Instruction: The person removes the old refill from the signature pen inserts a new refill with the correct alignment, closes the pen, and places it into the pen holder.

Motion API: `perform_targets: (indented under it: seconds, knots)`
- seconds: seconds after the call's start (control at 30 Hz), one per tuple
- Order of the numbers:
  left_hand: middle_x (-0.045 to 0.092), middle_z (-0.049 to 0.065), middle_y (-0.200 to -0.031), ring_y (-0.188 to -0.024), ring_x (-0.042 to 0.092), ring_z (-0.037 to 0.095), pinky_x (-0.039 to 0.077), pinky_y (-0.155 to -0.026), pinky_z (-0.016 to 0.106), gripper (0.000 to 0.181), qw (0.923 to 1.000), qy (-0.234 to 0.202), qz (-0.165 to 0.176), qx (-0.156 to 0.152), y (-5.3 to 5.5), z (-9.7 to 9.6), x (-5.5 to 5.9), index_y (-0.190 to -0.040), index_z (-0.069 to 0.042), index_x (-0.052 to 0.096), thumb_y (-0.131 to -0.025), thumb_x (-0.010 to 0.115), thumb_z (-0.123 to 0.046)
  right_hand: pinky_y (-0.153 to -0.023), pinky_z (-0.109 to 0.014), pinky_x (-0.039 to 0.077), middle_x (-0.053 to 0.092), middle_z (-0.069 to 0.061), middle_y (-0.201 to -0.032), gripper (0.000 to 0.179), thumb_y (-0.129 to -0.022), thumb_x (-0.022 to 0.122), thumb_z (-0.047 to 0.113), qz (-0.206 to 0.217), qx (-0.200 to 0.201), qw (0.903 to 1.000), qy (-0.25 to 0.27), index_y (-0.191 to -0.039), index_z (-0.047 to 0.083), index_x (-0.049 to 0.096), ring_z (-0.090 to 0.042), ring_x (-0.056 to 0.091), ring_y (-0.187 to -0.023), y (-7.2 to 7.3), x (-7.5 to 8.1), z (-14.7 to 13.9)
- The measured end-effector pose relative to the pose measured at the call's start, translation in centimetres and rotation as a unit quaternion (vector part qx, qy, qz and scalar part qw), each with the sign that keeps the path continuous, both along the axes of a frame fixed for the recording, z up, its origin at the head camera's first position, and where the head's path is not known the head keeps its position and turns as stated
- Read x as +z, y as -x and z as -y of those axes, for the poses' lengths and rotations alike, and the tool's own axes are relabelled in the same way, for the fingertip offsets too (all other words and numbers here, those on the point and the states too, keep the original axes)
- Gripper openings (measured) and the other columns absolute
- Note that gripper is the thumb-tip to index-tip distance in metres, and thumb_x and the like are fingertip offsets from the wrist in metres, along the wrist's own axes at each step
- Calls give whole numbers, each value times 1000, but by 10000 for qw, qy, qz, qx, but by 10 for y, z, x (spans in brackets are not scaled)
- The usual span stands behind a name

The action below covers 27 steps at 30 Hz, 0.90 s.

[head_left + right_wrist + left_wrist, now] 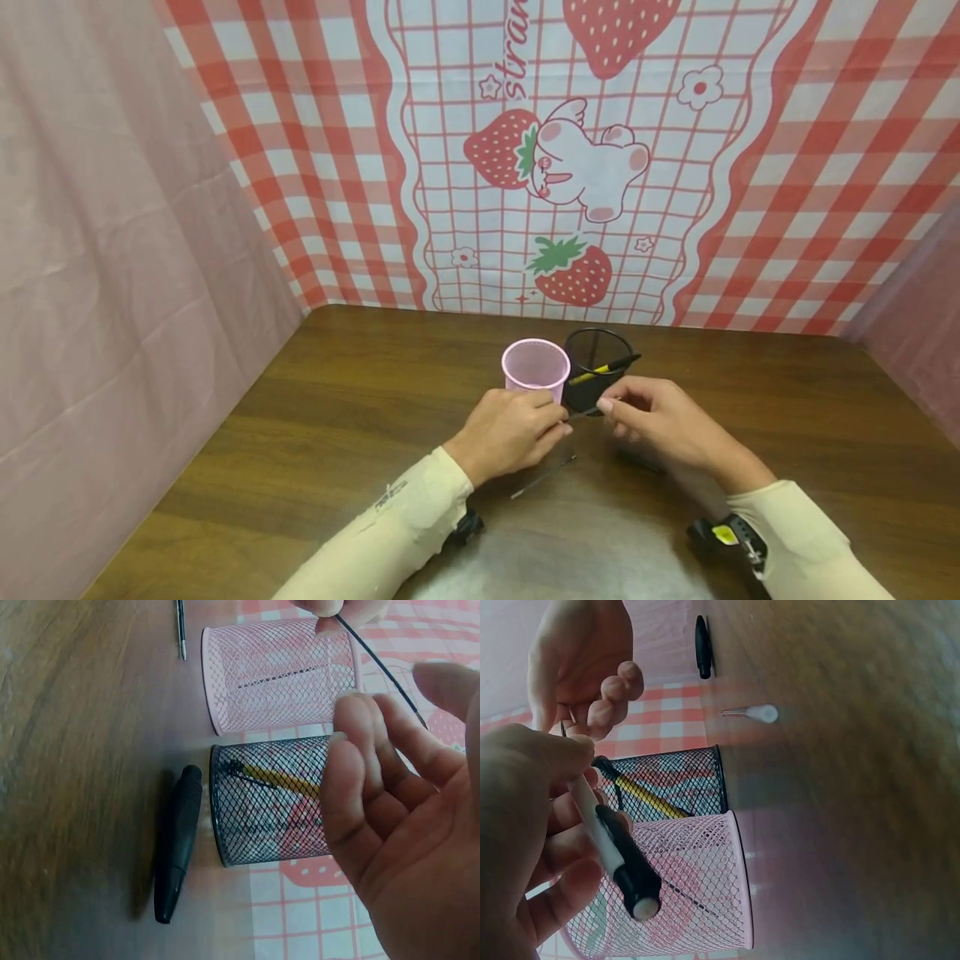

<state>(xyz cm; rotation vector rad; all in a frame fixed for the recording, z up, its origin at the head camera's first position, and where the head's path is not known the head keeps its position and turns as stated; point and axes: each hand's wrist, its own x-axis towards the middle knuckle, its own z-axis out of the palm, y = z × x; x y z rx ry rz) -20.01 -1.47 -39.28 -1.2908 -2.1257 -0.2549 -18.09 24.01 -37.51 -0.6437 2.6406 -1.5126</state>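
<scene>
My left hand [513, 429] grips a pen [604, 832] with a pale barrel and a black clip end. From its fingertips a thin dark refill [379, 664] sticks out towards my right hand [671, 421]. The right thumb and index finger hold the refill's far end; the other fingers curl loosely. Whether the refill sits inside the barrel is hidden by the left fingers. Another thin refill [543, 477] lies on the table below the hands. A black pen-like piece [178, 844] lies near the right hand.
Behind the left hand stands a pink mesh cup [535, 367]. Beside it is a black mesh cup [270, 802] with a yellow and black pen [603, 368] leaning in it. The wooden table [337, 400] ends at a strawberry-print cloth [300, 125].
</scene>
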Motion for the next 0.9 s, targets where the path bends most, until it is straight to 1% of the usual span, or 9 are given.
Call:
perform_targets:
  seconds: [0.1, 0.17, 0.3, 0.37, 0.5, 0.63, 0.7, 0.77, 0.9]
  knots:
    - [64, -8, -86, -72, 66, 9, 53, -61, 29, 16, 10000, -17, 26, -55, 1, 0, 0, -94, -20, 73, -95, 69, -36, -55, -32, 51, 63, -10, -74, 17, -99, 64, 20, -160, -119, 9995, 229, -93, 5, 68, -17, 60, -64, -1, 0, 2]
    - [63, -7, -85, -72, 65, 9, 53, -62, 28, 16, 9999, -53, 94, -119, 1, 0, 0, -94, -19, 72, -94, 71, -35, -54, -32, 50, 62, -9, -72, 16, -100, 63, 18, -245, -141, 9992, 284, -92, 5, 67, -17, 59, -63, -1, -1, 2]
    - [63, -5, -86, -73, 65, 10, 53, -64, 27, 18, 9991, -153, 284, -271, 2, -1, 0, -95, -15, 70, -93, 73, -33, -54, -32, 50, 61, -8, -70, 17, -99, 64, 18, -171, -122, 9993, 304, -89, 5, 67, -15, 58, -63, -1, -1, 2]
    - [64, -4, -86, -74, 65, 10, 53, -65, 26, 19, 9988, -223, 333, -276, 1, -1, 0, -94, -14, 70, -92, 74, -32, -54, -32, 50, 61, -8, -71, 16, -98, 66, 18, -104, -46, 9995, 281, -89, 6, 68, -15, 58, -63, -1, -1, 2]
    - [66, -5, -85, -75, 68, 10, 55, -66, 27, 21, 9987, -427, 279, -61, 1, -1, 0, -91, -14, 71, -90, 76, -34, -56, -31, 51, 61, -7, -71, 9, -96, 69, 16, -30, 100, 9997, 198, -91, 9, 69, -14, 59, -64, -1, -1, 1]
    - [67, -7, -83, -72, 68, 9, 54, -59, 28, 23, 9983, -451, -11, 365, 0, -1, 0, -86, -18, 72, -91, 74, -41, -55, -30, 50, 60, -6, -69, 5, -95, 70, 14, -41, 226, 9995, 203, -92, 9, 69, -13, 58, -63, -1, -1, 0]
    - [68, -8, -82, -72, 68, 9, 52, -56, 29, 24, 9978, -415, -114, 502, 0, 0, 0, -85, -20, 72, -91, 72, -43, -55, -30, 50, 60, -6, -68, 5, -95, 69, 13, -73, 252, 9994, 209, -92, 9, 69, -14, 58, -62, -1, -1, -1]
    - [69, -9, -81, -72, 69, 8, 51, -55, 29, 24, 9975, -392, -151, 564, 0, 0, 0, -84, -22, 71, -92, 71, -44, -55, -30, 50, 60, -6, -68, 5, -96, 69, 13, -109, 250, 9995, 182, -92, 9, 69, -14, 58, -62, -1, -1, -1]
    - [71, -10, -80, -70, 69, 9, 50, -53, 30, 24, 9978, -421, -93, 501, 0, -1, 0, -81, -21, 69, -91, 73, -43, -55, -31, 50, 60, -7, -69, 6, -96, 68, 14, -95, 202, 9996, 186, -93, 9, 68, -16, 59, -62, -1, 0, -1]
